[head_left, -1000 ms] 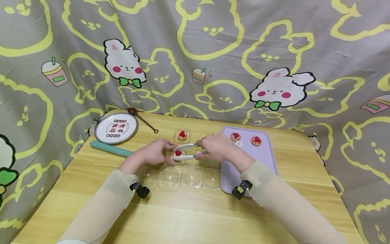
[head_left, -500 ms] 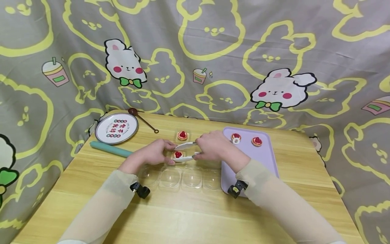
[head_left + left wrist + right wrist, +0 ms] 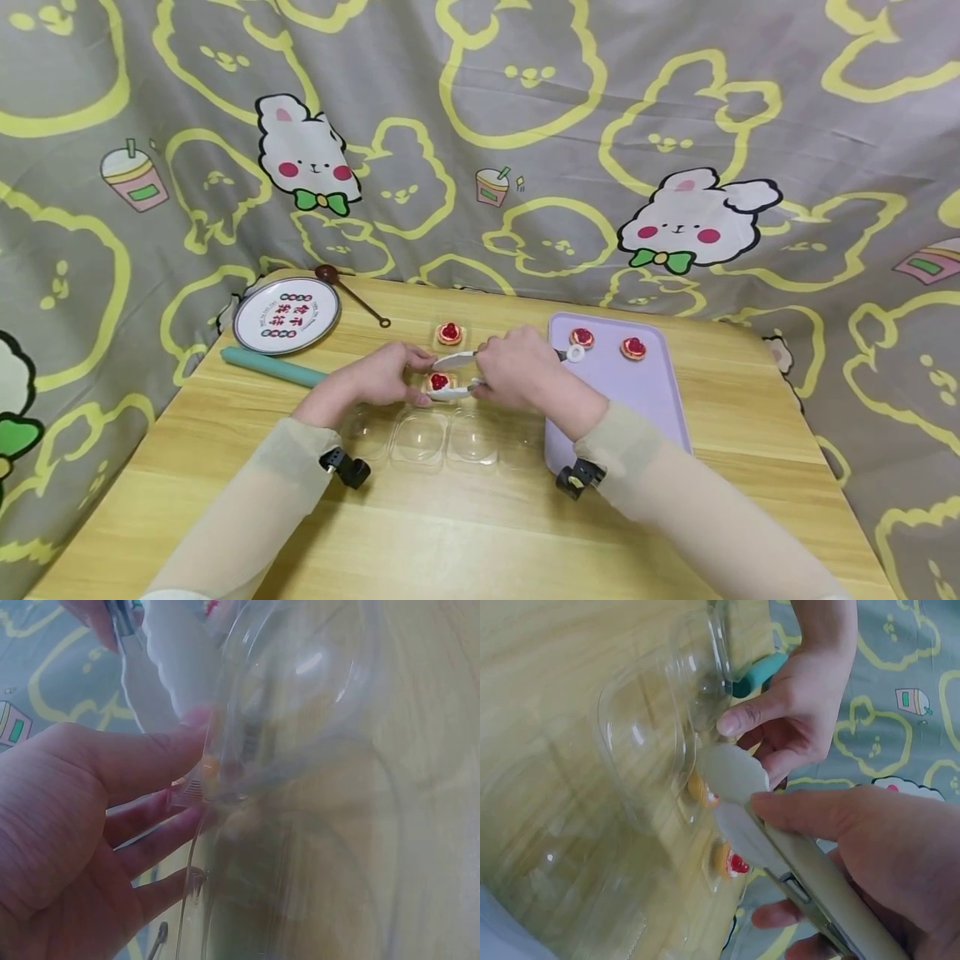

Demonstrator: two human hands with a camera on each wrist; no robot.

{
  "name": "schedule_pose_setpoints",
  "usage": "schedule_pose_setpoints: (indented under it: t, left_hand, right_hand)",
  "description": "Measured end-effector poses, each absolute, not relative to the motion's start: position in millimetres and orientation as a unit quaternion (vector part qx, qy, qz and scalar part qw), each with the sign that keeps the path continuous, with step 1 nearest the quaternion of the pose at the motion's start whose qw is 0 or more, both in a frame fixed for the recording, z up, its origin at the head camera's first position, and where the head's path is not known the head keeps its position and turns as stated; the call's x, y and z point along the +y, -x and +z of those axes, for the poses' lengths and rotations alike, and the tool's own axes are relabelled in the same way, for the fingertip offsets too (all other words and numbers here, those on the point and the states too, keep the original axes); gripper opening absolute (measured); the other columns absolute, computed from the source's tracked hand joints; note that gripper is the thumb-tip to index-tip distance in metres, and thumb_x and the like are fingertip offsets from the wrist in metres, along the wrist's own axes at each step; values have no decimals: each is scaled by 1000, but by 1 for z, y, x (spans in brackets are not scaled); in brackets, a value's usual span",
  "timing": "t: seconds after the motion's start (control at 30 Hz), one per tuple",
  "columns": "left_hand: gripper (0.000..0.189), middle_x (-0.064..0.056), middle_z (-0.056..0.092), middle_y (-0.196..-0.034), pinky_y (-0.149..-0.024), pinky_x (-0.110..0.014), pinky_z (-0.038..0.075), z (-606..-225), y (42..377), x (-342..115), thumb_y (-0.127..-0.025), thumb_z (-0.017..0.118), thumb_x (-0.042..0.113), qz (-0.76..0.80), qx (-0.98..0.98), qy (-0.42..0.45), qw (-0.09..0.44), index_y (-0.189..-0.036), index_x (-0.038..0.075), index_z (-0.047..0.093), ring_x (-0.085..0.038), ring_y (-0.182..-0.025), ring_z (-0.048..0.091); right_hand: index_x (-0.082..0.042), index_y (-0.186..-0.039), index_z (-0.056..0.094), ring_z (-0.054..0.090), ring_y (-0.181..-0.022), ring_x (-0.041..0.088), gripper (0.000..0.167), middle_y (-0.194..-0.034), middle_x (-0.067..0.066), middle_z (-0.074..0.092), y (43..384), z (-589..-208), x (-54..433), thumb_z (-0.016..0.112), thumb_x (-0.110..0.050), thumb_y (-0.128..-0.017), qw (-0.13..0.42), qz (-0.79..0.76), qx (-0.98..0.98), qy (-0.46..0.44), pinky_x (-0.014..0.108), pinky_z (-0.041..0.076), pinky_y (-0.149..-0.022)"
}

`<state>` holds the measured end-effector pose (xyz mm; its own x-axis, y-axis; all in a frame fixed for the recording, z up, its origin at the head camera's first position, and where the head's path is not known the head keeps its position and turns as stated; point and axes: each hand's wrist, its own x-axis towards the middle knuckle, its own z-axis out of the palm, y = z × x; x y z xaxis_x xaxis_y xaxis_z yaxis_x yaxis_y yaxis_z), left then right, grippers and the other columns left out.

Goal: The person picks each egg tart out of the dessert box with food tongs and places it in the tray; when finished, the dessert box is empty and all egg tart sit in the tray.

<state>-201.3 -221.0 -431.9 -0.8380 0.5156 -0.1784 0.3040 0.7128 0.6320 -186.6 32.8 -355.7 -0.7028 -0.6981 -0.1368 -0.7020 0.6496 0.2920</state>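
A small red-topped tart [image 3: 438, 382] sits in a clear plastic box in the middle of the table. My left hand [image 3: 381, 375] pinches the box's edge [image 3: 214, 742] between thumb and fingers. From the right, my right hand [image 3: 517, 371] grips a pair of white-tipped tongs [image 3: 454, 360], their arms spread on either side of the tart. The tongs' ringed end [image 3: 575, 353] sticks out behind that hand. Just beyond, a second tart [image 3: 450, 333] stands in its own clear box.
Clear domed lids [image 3: 418, 435] line up nearer the person. Two tarts, one of them [image 3: 633, 347] farther right, lie on a lilac tray [image 3: 622, 400]. At the left are a white plate [image 3: 288, 317], a brown ladle [image 3: 352, 296] and a teal rod [image 3: 270, 367]. A patterned curtain surrounds the table.
My right hand has shifted slightly left with the tongs, and their ringed end has moved left too. The lower tong arm has come off the tart's top. My left hand has stayed in place.
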Motion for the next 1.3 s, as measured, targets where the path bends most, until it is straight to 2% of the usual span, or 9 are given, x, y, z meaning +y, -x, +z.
schedule_pose_setpoints:
  t: [0.4,0.8,1.03,1.3]
  left_hand:
    - [76,-21,57,-149,-122,-57,32,-429,202,-218,-82,93,25,297,910,-224,181,-145,-2,59,-42,-140,50]
    - [75,-20,57,-150,-123,-59,30,-429,203,-214,-81,94,23,288,915,-220,179,-145,-1,61,-44,-140,49]
    - [72,-21,57,-150,-124,-58,29,-429,202,-215,-82,93,22,289,915,-215,180,-144,0,62,-44,-142,47]
    - [71,-21,54,-153,-124,-56,28,-431,200,-220,-85,91,23,286,915,-221,181,-145,0,61,-43,-144,45]
  right_hand:
    - [-24,-84,63,55,-67,16,39,-77,-7,58,196,-366,40,70,-61,-96,53,109,914,387,33,48,-59]
    - [-22,-98,70,56,-68,15,40,-81,-9,62,200,-366,60,68,-62,-97,42,63,918,389,36,50,-62]
    - [-19,-102,72,55,-64,16,42,-81,-8,62,197,-350,80,70,-60,-97,36,38,919,391,35,47,-54]
    - [-19,-100,69,55,-71,16,41,-80,-7,60,197,-338,116,69,-60,-98,35,13,929,368,36,48,-63]
